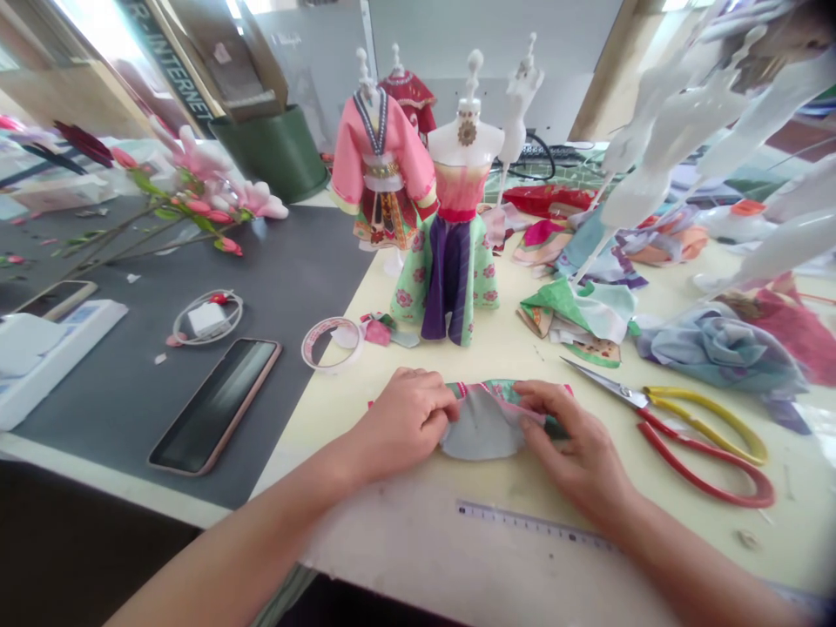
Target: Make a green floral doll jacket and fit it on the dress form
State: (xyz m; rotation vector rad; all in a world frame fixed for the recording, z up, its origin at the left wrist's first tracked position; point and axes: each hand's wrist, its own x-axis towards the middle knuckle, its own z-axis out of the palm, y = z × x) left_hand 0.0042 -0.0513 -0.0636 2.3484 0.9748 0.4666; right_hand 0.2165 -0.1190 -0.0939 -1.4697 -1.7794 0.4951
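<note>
Between my hands lies a small piece of fabric (484,428), grey on the face turned up, with a green and pink patterned strip along its far edge. My left hand (411,414) is closed at its left side, thumb and fingers pinching the edge. My right hand (575,435) pinches the right side of the same fabric between thumb and forefinger. Just beyond stands a small dress form (467,144) in a strapless dress with a purple and green floral skirt. Red and yellow handled scissors (679,427) lie spread to the right of my right hand.
A ruler strip (522,521) lies in front of my hands. Left are a tape roll (306,347), a phone (215,405) and a coiled cable (239,309). Fabric scraps (588,309) and white dress forms (659,161) crowd the right. Behind stands a pink-robed form (349,152).
</note>
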